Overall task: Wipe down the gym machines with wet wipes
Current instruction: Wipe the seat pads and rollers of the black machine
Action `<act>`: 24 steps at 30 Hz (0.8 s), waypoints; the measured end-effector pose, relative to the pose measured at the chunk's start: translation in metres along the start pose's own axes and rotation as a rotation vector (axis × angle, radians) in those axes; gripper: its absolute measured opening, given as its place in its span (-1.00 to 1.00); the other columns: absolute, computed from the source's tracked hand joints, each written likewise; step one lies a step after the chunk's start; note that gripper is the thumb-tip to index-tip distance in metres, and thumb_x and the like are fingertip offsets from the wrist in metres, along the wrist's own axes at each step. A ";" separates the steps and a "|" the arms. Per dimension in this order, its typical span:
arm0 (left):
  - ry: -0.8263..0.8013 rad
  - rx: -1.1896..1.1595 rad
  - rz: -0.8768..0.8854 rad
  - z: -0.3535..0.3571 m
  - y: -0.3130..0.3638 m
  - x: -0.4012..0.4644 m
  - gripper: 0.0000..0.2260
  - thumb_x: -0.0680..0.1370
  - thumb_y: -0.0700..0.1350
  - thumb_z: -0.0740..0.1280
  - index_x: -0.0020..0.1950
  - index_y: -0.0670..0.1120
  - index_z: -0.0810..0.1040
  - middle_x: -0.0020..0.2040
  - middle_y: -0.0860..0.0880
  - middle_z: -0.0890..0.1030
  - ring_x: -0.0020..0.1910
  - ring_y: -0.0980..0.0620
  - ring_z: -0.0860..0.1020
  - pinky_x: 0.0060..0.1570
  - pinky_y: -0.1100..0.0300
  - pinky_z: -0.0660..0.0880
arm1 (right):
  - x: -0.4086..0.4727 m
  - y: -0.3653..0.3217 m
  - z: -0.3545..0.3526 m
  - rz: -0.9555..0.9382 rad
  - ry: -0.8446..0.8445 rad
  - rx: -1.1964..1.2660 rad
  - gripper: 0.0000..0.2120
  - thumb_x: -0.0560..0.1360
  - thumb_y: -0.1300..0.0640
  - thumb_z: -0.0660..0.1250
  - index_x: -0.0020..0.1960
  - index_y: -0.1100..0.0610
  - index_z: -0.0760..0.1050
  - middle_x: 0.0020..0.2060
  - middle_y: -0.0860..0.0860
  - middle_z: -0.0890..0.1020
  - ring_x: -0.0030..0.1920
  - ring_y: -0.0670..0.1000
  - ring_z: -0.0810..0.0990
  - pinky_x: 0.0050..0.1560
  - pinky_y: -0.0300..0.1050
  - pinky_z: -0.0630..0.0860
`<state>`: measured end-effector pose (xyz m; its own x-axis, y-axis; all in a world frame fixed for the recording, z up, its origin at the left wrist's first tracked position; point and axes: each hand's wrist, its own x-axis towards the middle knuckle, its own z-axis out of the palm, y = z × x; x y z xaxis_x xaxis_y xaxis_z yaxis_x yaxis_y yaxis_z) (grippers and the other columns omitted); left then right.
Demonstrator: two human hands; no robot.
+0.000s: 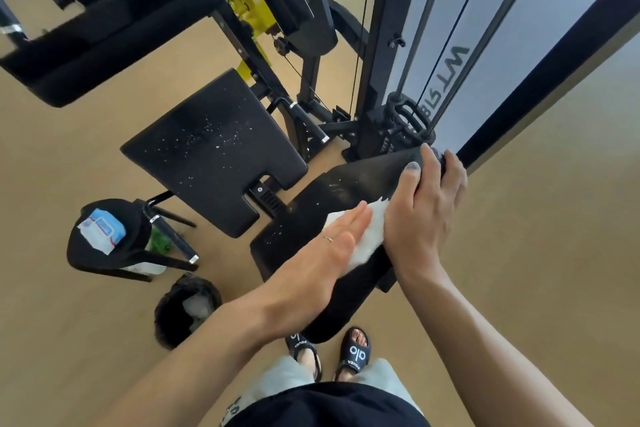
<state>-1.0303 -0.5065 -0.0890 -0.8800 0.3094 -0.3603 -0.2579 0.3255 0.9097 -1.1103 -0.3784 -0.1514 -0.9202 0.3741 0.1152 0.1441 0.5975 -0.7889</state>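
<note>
A: Any writing you can read?

B: "WT" and more letters I can't make out on the weight-stack shroud (453,59), and "alo" on the right slide sandal (356,354).

A: Containers?

B: A bin (185,308) on the near-left floor holds crumpled white wipes. A wipes pack (102,229) lies on a black stool (104,253).

A: And the hands?

B: The left hand (341,246) lies flat, pressing a wet wipe (370,236) onto the back pad (311,218). The right hand (426,211) grips the pad's far edge.
</note>
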 end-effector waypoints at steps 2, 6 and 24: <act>-0.009 0.083 0.092 0.000 -0.011 -0.021 -0.58 0.75 -0.06 -0.07 0.62 0.13 0.07 0.59 0.35 0.04 0.54 0.40 -0.05 0.50 0.41 -0.08 | -0.002 0.000 0.000 -0.004 -0.003 0.004 -0.45 0.62 -0.10 -0.03 0.52 0.04 0.39 0.56 0.04 0.26 0.60 0.04 0.11 0.55 0.19 0.20; 0.070 0.173 0.051 -0.003 -0.054 -0.071 -0.53 0.73 -0.14 0.01 0.61 0.20 0.09 0.59 0.36 0.08 0.58 0.30 -0.01 0.55 0.22 -0.02 | -0.006 -0.001 -0.002 0.000 -0.029 0.011 -0.49 0.65 -0.07 0.00 0.53 0.04 0.38 0.58 0.04 0.23 0.61 0.03 0.06 0.58 0.14 0.14; 0.026 -0.014 -0.165 -0.017 -0.081 0.002 -0.58 0.65 0.35 -0.03 0.52 0.48 0.06 0.48 0.50 0.16 0.47 0.44 0.14 0.43 0.32 0.13 | -0.006 0.002 -0.001 -0.046 -0.050 -0.034 -0.51 0.65 -0.06 0.01 0.52 0.01 0.37 0.57 0.04 0.21 0.61 0.07 0.05 0.57 0.21 0.14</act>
<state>-1.0177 -0.5480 -0.1599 -0.8350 0.2298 -0.5000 -0.4054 0.3575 0.8413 -1.1042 -0.3786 -0.1524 -0.9430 0.3104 0.1198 0.1129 0.6373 -0.7623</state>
